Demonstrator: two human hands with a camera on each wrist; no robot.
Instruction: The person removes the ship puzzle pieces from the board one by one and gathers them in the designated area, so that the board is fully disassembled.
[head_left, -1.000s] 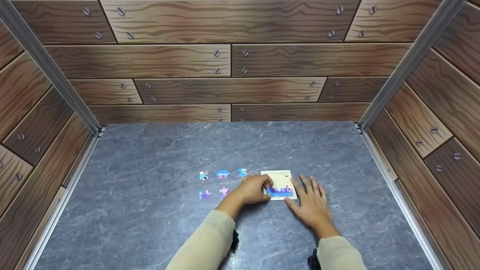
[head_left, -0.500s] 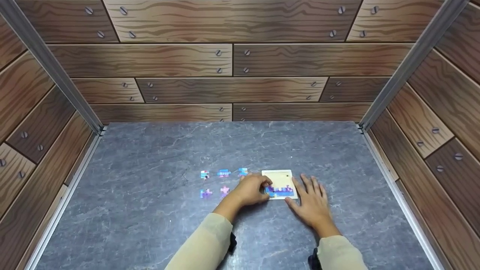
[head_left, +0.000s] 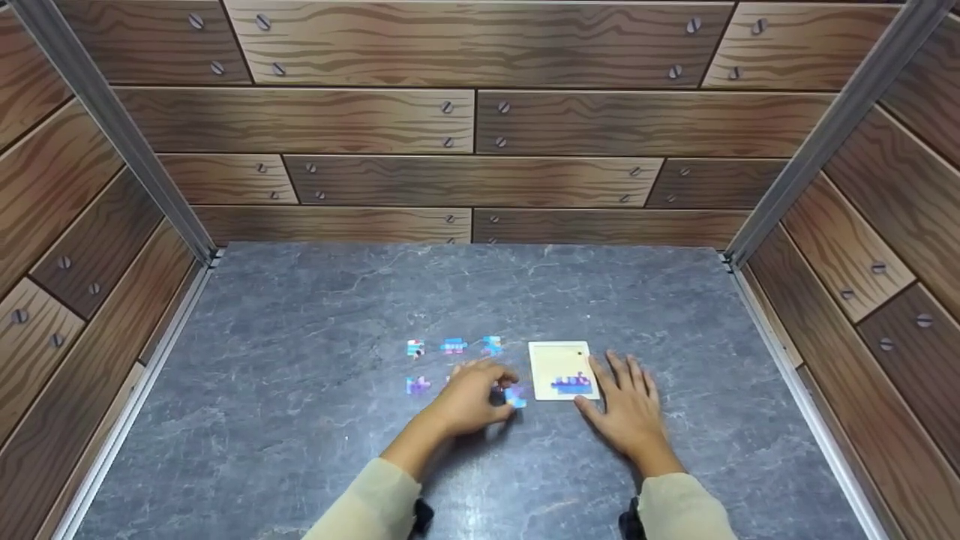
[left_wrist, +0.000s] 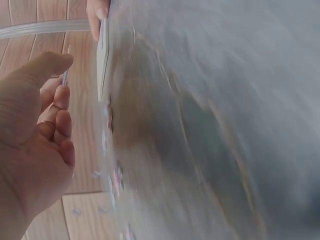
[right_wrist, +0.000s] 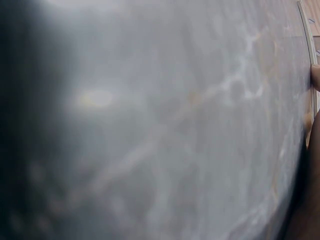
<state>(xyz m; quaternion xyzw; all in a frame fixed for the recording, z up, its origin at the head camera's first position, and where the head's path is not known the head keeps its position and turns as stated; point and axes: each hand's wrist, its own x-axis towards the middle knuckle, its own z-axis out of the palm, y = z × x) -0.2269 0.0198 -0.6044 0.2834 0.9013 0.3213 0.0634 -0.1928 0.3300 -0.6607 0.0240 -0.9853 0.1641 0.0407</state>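
Note:
Left of the puzzle tray [head_left: 555, 360], my left hand [head_left: 466, 399] pinches a blue and purple jigsaw piece [head_left: 515, 397] between thumb and fingers. The left wrist view shows this jigsaw piece [left_wrist: 65, 74] thin and edge-on. Joined purple and blue pieces [head_left: 572, 385] lie along the tray's lower right, while bare cream shows in its lower left corner and upper part. My right hand [head_left: 628, 409] lies with fingers spread, thumb and index finger at the tray's right edge. Only a sliver of that hand [right_wrist: 315, 77] shows in the right wrist view.
Loose jigsaw pieces lie left of the tray: a back row with a left piece [head_left: 415, 348], a middle piece [head_left: 453, 346] and a right piece [head_left: 492, 345], and a purple piece [head_left: 418, 385] nearer. My left hand hides another. Wood-patterned walls [head_left: 472, 180] enclose the grey marbled table [head_left: 315, 322].
My left hand has moved left off the tray with a jigsaw piece that lay in its lower left corner, leaving that corner bare. My right hand has stayed at the tray's edge.

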